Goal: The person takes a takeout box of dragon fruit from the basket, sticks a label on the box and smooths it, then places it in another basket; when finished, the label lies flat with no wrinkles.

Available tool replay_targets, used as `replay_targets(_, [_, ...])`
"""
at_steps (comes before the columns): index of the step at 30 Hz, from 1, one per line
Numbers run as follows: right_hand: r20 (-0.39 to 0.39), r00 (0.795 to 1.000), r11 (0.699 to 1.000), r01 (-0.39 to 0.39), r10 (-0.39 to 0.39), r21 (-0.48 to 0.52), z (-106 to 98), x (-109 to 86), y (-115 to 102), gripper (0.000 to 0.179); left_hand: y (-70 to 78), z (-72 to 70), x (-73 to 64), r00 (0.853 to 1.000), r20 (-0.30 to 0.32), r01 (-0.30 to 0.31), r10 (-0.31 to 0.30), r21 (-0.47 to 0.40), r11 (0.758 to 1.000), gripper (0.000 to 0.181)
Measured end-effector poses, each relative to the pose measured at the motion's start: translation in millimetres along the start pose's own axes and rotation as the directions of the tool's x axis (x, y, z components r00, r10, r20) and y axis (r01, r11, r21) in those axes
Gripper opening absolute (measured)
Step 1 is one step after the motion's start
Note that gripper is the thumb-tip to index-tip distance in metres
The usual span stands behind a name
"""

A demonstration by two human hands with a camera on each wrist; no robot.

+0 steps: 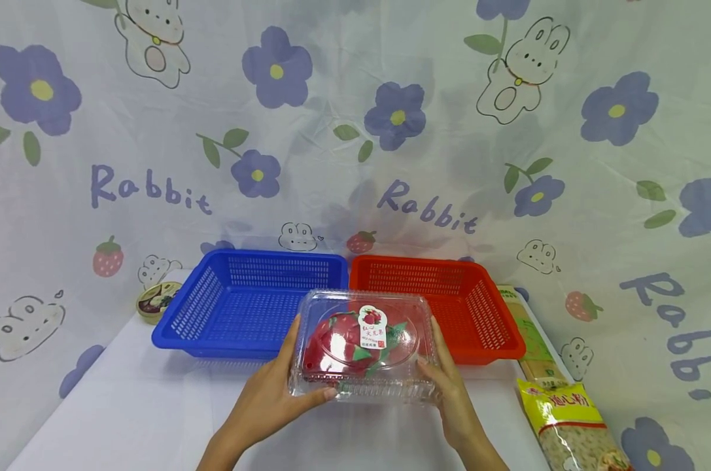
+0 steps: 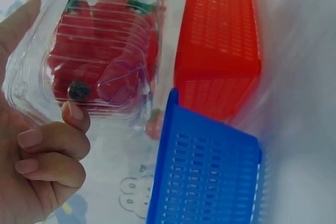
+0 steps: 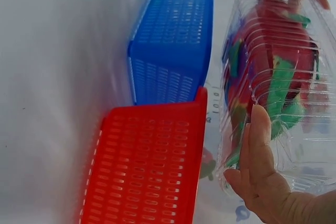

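A clear plastic clamshell box [image 1: 411, 350] is held level between my two hands, in front of the baskets in the head view. Through its lid shows a red dragon fruit [image 1: 331, 337] with green scales; a white label [image 1: 372, 327] is stuck on top. My left hand [image 1: 273, 399] grips the left end, thumb along the front edge. In the left wrist view, curled fingers [image 2: 55, 140] support the underside. My right hand [image 1: 455, 396] grips the right end, with its thumb over the front corner; its fingers [image 3: 257, 145] lie against the bottom in the right wrist view.
Behind the box, a blue basket [image 1: 214, 343] stands left beside a red basket [image 1: 499, 353]. A round-lidded tub [image 1: 155, 302] sits at far left. On the right lie a long green-and-tan pack [image 1: 532, 347] and a yellow-topped bag [image 1: 573, 418]. A printed curtain [image 1: 331, 183] hangs behind.
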State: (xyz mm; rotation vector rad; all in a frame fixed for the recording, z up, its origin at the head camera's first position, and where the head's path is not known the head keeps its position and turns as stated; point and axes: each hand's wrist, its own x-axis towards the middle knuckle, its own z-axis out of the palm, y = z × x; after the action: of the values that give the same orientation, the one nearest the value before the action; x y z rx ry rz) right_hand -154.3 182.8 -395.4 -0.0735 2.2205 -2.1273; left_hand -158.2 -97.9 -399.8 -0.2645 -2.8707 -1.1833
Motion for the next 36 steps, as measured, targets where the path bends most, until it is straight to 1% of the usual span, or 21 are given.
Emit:
replay_targets(7, [-0.009,1.000,0.998,-0.019,0.019,0.054,-4,4.4,-3,0.075,2.2,2.4,4.5,1.000,-0.020,-0.011,0.011,0.000,1.000,0.119])
replay_targets(15, [-0.012,1.000,0.997,-0.016,0.017,0.075,-8,11.5,-2,0.072,3.0,4.1,9.5,0.999,-0.029,-0.025,0.026,0.012,1.000,0.119])
replay_targets(19, [-0.007,1.000,0.996,-0.022,0.023,0.089,-9,15.6,-1,0.073,3.1,4.1,11.3,1.000,-0.024,-0.015,0.015,0.019,1.000,0.120])
replay_targets(25, [0.007,1.000,0.994,0.006,-0.007,0.105,-11,18.4,0,0.073,5.2,5.9,14.6,1.000,-0.006,0.013,-0.013,0.011,1.000,0.120])
replay_targets(31, [0.004,1.000,0.993,0.009,-0.009,0.116,-15,21.9,2,0.072,6.8,8.3,20.6,1.000,-0.009,0.010,-0.010,0.025,1.000,0.120])
replay_targets(36, [0.002,1.000,0.993,0.026,-0.027,0.112,-17,25.7,3,0.072,7.9,9.0,25.3,1.000,-0.009,0.011,-0.011,0.029,1.000,0.120])
